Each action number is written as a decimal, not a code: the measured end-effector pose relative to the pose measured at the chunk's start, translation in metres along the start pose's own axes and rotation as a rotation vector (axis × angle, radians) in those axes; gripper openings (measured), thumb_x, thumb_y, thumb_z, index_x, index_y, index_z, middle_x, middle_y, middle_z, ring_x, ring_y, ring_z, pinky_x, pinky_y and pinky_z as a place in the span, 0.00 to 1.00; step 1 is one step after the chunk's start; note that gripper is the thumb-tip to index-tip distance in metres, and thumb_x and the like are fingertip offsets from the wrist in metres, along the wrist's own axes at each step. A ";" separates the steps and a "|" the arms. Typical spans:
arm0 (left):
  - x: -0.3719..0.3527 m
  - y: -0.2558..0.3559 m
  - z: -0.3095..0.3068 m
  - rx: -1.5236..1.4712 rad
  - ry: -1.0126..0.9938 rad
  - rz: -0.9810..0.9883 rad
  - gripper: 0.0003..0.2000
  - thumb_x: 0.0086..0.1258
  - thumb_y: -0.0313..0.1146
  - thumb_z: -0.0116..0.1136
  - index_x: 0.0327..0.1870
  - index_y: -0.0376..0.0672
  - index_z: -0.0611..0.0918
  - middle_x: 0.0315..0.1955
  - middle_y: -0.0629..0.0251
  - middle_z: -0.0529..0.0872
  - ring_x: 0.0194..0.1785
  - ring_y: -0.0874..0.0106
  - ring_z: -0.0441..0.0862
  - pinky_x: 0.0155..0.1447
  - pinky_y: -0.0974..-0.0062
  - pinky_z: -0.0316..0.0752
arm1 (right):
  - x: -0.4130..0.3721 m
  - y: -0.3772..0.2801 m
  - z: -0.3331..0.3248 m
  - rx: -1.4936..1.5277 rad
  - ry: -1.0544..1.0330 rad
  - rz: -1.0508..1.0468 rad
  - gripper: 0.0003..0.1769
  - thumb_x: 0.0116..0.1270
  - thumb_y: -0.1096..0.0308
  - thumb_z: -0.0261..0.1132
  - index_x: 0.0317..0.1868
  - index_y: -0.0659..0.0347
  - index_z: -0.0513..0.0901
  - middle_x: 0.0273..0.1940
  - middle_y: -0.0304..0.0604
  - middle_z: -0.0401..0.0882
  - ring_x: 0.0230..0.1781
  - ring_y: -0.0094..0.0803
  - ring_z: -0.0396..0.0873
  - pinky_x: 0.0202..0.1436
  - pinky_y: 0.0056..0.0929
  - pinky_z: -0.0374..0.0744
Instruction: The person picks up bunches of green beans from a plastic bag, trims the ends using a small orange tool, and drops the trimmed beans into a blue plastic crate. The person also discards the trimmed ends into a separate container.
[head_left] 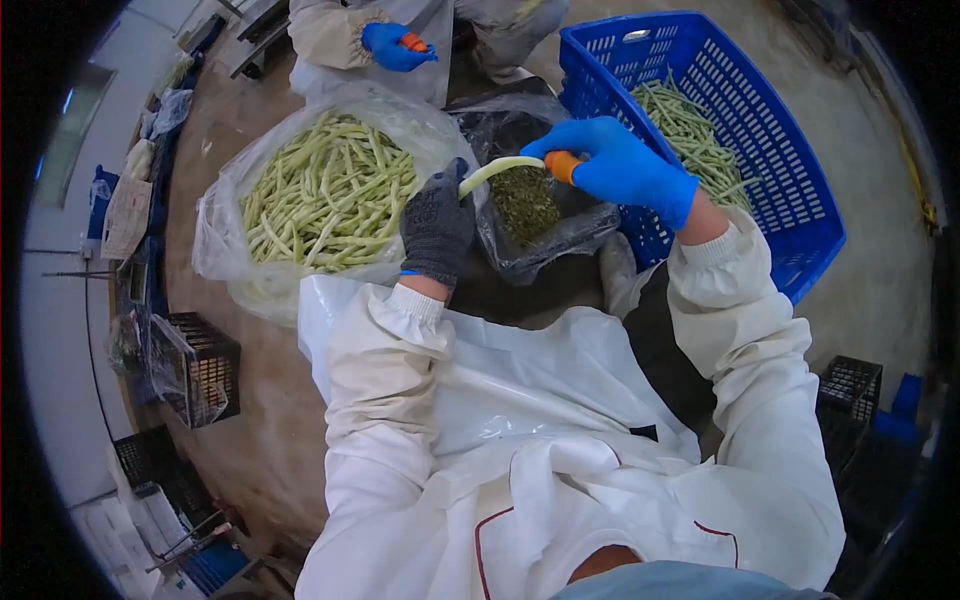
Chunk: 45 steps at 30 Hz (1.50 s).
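"Holding what, item one?"

"Left hand [437, 228], grey glove: curling shut on one end of a long pale-green pod [492, 169]. Right hand [622, 172], blue glove: wrapping closed around an orange tool [563, 166], which is meeting the pod's other end."

"Next outward?"

"Dark plastic bag [522, 266]: holding green scraps [527, 203]. Clear plastic bag [222, 222]: bulging with loose pods [325, 190]. Blue crate [802, 195]: holding a smaller heap [690, 130]."

"And progress?"

"Standing partway, I am judging: one pod being handled, both heaps showing. Which is waiting, which finished, the view isn't telling."

"Farthest entry?"

"Co-worker's hand [392, 48], blue glove: gripping something orange."
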<state>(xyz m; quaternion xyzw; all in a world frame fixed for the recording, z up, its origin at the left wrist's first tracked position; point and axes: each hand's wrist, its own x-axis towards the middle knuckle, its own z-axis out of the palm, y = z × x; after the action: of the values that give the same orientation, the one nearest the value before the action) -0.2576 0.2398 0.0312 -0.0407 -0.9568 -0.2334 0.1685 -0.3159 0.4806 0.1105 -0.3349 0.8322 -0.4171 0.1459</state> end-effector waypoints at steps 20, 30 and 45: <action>0.005 0.045 -0.026 -1.264 0.035 -0.233 0.17 0.73 0.34 0.53 0.57 0.32 0.77 0.50 0.58 0.83 0.53 0.66 0.81 0.61 0.70 0.71 | 0.023 -0.006 0.041 0.603 0.067 -0.069 0.11 0.61 0.67 0.58 0.39 0.62 0.84 0.32 0.49 0.82 0.32 0.34 0.77 0.42 0.32 0.76; 0.033 -0.047 -0.100 -1.857 0.468 -0.058 0.21 0.78 0.42 0.43 0.64 0.37 0.70 0.62 0.54 0.74 0.67 0.57 0.70 0.73 0.52 0.60 | 0.015 0.071 0.042 -0.721 -0.279 0.356 0.13 0.56 0.65 0.62 0.39 0.63 0.84 0.40 0.58 0.83 0.43 0.54 0.81 0.48 0.46 0.79; 0.032 -0.011 -0.069 -2.032 0.260 -0.133 0.21 0.78 0.42 0.43 0.64 0.36 0.69 0.59 0.54 0.76 0.65 0.58 0.72 0.72 0.54 0.65 | 0.028 -0.009 0.057 0.575 -0.219 0.107 0.13 0.67 0.72 0.60 0.51 0.66 0.82 0.40 0.40 0.83 0.40 0.23 0.77 0.49 0.26 0.76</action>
<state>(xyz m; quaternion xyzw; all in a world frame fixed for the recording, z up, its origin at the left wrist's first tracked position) -0.2686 0.1983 0.0953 -0.0854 -0.2819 -0.9448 0.1436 -0.3027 0.4234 0.0835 -0.2784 0.6761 -0.5884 0.3452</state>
